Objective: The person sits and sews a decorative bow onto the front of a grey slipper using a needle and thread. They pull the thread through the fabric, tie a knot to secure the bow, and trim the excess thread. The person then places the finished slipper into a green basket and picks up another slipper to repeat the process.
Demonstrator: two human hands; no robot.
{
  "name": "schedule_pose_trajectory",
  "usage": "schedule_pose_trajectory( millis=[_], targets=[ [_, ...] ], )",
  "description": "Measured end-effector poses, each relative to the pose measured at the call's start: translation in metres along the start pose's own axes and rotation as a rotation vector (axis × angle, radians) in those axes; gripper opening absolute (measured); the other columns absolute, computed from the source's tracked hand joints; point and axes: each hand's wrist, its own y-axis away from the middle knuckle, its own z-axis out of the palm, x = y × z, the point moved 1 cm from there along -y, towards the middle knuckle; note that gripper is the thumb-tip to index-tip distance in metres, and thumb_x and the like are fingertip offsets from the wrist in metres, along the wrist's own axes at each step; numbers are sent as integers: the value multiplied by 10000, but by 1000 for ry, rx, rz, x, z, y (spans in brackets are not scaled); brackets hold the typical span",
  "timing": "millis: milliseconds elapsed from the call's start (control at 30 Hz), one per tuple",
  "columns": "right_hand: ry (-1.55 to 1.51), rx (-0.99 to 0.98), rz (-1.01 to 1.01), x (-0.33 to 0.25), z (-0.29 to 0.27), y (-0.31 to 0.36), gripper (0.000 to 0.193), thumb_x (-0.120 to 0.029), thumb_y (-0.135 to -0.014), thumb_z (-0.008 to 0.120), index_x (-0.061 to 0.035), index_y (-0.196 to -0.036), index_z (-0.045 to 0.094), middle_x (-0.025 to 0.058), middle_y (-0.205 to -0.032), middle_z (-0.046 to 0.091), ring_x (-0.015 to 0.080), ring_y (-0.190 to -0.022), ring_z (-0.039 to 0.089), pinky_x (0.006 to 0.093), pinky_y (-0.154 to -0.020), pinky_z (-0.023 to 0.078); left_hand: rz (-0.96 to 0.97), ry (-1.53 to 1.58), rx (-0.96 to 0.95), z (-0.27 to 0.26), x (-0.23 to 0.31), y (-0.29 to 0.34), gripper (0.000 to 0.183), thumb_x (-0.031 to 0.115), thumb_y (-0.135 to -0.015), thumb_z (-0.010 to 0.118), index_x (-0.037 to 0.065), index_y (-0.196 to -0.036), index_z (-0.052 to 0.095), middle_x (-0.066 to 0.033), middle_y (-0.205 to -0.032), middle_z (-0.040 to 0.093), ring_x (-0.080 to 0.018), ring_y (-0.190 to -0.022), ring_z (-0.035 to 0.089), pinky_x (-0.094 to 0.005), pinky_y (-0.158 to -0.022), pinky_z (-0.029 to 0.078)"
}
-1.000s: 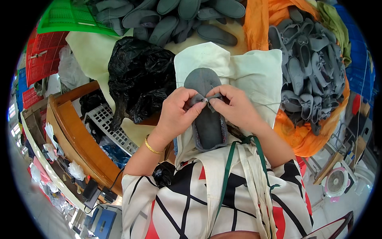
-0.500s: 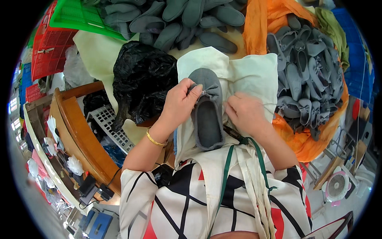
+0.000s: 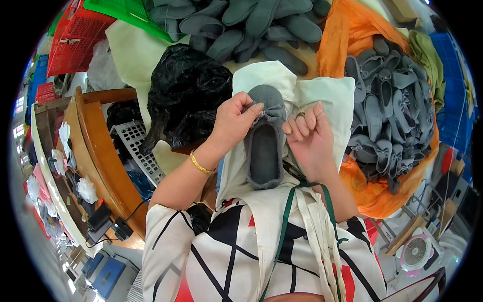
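A grey slip-on shoe (image 3: 264, 153) lies over the white cloth (image 3: 327, 93) on my lap, toe pointing away from me, with a small bow (image 3: 273, 111) across its front. My left hand (image 3: 235, 121) pinches the shoe's upper beside the bow, thumb on top. To the right of the shoe, a little apart from it, my right hand (image 3: 311, 136) is raised with its fingers curled in and a ring on one of them. Whatever those fingers may hold is too small to make out.
A heap of grey shoes with bows (image 3: 390, 100) fills an orange cloth (image 3: 365, 194) at the right. More grey shoes (image 3: 241, 43) are piled ahead beside a green crate (image 3: 132, 17). A black plastic bag (image 3: 188, 93) and a wooden desk (image 3: 105, 156) stand left; a small fan (image 3: 416, 250) is lower right.
My right hand has lifted and turned away from the shoe's side, fingers now curled upward. The left hand keeps its pinch on the shoe. The whole view has shifted slightly.
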Motion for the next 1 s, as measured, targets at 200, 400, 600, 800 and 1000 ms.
schedule_pose_trajectory(
  millis=[200,400,600,800,1000],
  targets=[
    [-83,-151,62,-1,-39,40,505,-352,-1073,395,-164,-607,342,-43,-541,249,118,-510,219,292,-585,267,-45,176,12,-1,-2,0,202,141,-910,715,35,-782,599,41,-698,599,-16,-621,491,-196,-548,411],
    [-85,-54,21,0,-41,31,515,-346,-1070,396,-166,-590,339,-40,-524,247,118,-483,203,300,-565,269,-83,235,33,-4,-11,-1,181,132,-908,721,31,-797,621,44,-718,613,-9,-642,489,-186,-557,402],
    [-30,-199,-5,5,-48,45,477,-347,-1074,394,-153,-638,377,-31,-539,278,130,-526,266,301,-610,314,45,25,6,0,-15,7,194,143,-903,727,21,-806,612,61,-688,569,-10,-632,440,-193,-549,367],
    [813,-77,-695,-14,-34,48,287,-207,-1048,476,-45,-862,622,42,-688,511,187,-668,502,361,-797,474,509,-570,146,-2,10,5,118,125,-878,713,42,-877,629,-22,-750,593,-133,-619,543,-269,-574,451],
    [1622,-44,-962,-62,-49,96,108,-64,-934,608,12,-934,686,101,-723,561,241,-708,577,348,-774,524,686,-692,4,3,24,14,113,84,-837,688,69,-943,651,-88,-811,591,-241,-663,596,-324,-607,496]
  ],
)
